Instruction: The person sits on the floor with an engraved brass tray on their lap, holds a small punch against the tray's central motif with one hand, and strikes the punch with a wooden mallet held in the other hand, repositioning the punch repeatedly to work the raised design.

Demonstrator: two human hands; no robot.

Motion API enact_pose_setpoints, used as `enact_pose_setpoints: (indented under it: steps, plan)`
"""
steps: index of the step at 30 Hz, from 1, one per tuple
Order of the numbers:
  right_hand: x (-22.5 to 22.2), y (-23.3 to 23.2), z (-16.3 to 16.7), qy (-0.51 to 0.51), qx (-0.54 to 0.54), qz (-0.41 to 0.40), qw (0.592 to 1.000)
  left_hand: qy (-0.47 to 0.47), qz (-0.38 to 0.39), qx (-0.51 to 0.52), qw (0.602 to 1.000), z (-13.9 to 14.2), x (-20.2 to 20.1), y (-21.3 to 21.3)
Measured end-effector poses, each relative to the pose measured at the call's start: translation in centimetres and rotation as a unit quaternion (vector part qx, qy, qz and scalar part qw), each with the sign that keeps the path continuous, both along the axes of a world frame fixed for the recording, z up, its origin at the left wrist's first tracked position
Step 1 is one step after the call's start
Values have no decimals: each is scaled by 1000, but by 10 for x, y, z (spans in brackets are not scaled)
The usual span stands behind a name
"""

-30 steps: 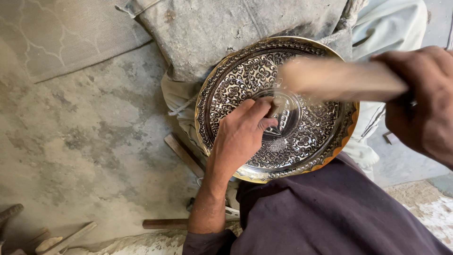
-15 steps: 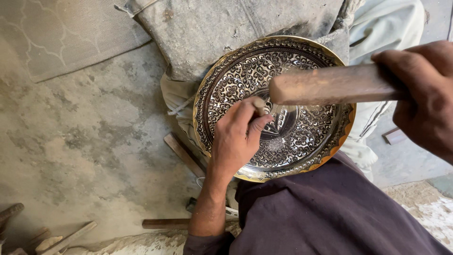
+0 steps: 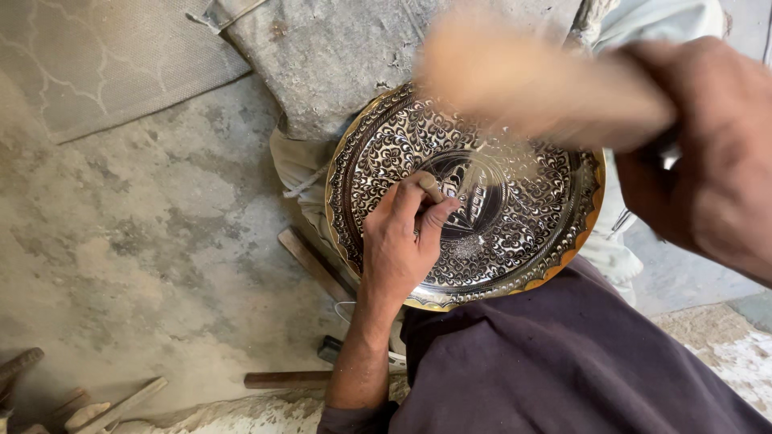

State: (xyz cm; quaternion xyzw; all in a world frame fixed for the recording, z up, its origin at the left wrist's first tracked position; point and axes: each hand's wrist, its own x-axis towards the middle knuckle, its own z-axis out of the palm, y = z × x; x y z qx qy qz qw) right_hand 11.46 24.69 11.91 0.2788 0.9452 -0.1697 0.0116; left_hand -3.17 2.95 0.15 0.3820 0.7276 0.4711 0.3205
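Observation:
A round engraved metal plate (image 3: 531, 241) with a dark floral pattern and a golden scalloped rim rests on my lap. My left hand (image 3: 402, 241) lies on the plate and pinches a small chisel (image 3: 432, 189) upright against the centre of the plate. My right hand (image 3: 708, 153) grips a wooden mallet (image 3: 531, 80), which is raised above the plate and blurred by motion.
A grey stone block (image 3: 362, 56) lies behind the plate. A patterned mat (image 3: 104, 56) covers the floor at the upper left. Wooden sticks and tool handles (image 3: 297, 378) lie on the concrete floor at the lower left. My dark trouser leg (image 3: 563, 370) fills the bottom right.
The mallet has swung between the frames: near the chisel, then lifted, now raised and blurred. My left hand has kept the chisel near the plate's centre.

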Motion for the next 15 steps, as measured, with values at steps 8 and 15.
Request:
enact_pose_setpoints:
  steps: [8, 15]
  plan:
    - [18, 0, -18, 10, -23, -37, 999, 41, -56, 4, 998, 0, -4, 5]
    - [40, -4, -32, 25, -11, -14, 1000, 43, -112, 5, 993, 2, -9, 9]
